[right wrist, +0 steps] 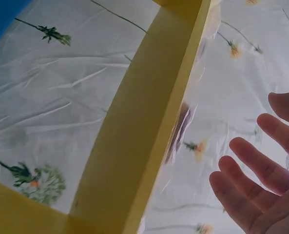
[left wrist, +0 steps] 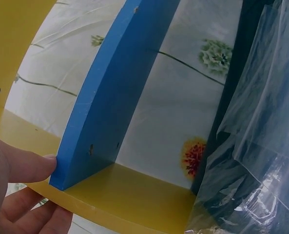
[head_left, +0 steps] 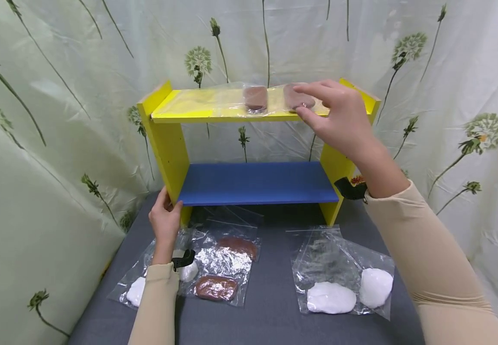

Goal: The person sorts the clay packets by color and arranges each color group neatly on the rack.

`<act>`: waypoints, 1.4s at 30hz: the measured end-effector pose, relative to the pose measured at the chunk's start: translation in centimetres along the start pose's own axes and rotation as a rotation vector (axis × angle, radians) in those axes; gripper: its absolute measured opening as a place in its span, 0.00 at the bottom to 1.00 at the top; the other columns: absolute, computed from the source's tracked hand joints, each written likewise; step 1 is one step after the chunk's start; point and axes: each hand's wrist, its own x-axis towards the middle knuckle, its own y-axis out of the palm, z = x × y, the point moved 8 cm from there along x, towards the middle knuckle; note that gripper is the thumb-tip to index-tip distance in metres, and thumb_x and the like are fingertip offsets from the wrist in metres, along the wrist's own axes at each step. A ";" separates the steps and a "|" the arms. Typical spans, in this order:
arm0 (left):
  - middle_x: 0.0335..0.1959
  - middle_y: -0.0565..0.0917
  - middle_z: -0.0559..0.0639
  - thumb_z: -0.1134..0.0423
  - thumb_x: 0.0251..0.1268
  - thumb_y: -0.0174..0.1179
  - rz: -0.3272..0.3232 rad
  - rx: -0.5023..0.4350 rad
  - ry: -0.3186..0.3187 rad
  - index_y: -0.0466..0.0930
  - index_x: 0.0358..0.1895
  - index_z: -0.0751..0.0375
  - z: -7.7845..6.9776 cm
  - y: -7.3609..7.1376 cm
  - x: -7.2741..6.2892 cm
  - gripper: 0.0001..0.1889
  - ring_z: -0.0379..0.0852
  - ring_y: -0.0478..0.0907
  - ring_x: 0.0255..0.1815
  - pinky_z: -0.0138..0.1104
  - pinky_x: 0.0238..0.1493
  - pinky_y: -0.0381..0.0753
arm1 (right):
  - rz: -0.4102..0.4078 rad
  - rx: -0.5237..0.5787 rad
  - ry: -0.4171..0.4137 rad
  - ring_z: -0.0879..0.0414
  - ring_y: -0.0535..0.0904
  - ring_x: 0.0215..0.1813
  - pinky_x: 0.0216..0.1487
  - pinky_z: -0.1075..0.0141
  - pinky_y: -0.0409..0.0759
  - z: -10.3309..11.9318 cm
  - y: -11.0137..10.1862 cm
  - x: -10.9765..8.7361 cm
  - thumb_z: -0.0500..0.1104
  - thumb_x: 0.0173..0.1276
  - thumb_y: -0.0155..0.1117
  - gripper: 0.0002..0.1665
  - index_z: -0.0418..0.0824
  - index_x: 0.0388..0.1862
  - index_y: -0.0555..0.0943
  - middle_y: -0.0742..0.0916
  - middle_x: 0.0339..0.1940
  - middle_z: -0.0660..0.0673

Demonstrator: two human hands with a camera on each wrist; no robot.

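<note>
Hovering right hand (head_left: 339, 115): my fingers are parted and hold nothing, near the top right of the yellow-and-blue shelf unit (head_left: 164, 148).
Gripping left hand (head_left: 164, 220): clasped round the unit's left side panel (head_left: 175, 172), my thumb against the blue board (head_left: 257, 182).
Clear bag (head_left: 232, 103) with two brown slabs (head_left: 255, 98): lying on the unit's top board (head_left: 188, 115), long axis left to right, my right hand nearer, at its right end.
In the way: the unit's right side panel (head_left: 369, 103), rising beside that end.
Unit's front left: zip bags (head_left: 219, 262) holding red-brown slabs (head_left: 216, 287) and white lumps (head_left: 187, 272).
Unit's front right: more bagged white lumps (head_left: 332, 298).
</note>
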 end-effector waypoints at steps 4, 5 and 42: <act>0.61 0.82 0.53 0.72 0.64 0.67 0.005 -0.022 0.006 0.75 0.70 0.41 -0.2 0.0 0.0 0.33 0.50 0.82 0.56 0.45 0.55 0.82 | -0.034 0.037 0.051 0.57 0.77 0.62 0.58 0.53 0.81 -1.5 -1.0 -2.5 0.46 0.69 0.70 0.24 0.53 0.63 0.83 0.85 0.58 0.52; 0.61 0.82 0.53 0.72 0.64 0.67 0.008 -0.025 0.007 0.75 0.71 0.40 -0.2 0.1 0.0 0.34 0.50 0.82 0.57 0.45 0.55 0.81 | -0.039 0.046 0.064 0.58 0.77 0.62 0.58 0.53 0.81 -1.9 -1.2 -3.2 0.46 0.69 0.70 0.24 0.53 0.64 0.83 0.85 0.58 0.53; 0.61 0.82 0.57 0.73 0.64 0.67 0.008 0.025 0.034 0.72 0.73 0.46 -0.2 -0.1 -0.5 0.34 0.54 0.81 0.58 0.47 0.55 0.81 | -0.198 0.080 0.598 0.49 0.82 0.54 0.46 0.76 0.79 -17.7 5.0 -21.9 0.47 0.68 0.72 0.33 0.56 0.71 0.76 0.86 0.57 0.46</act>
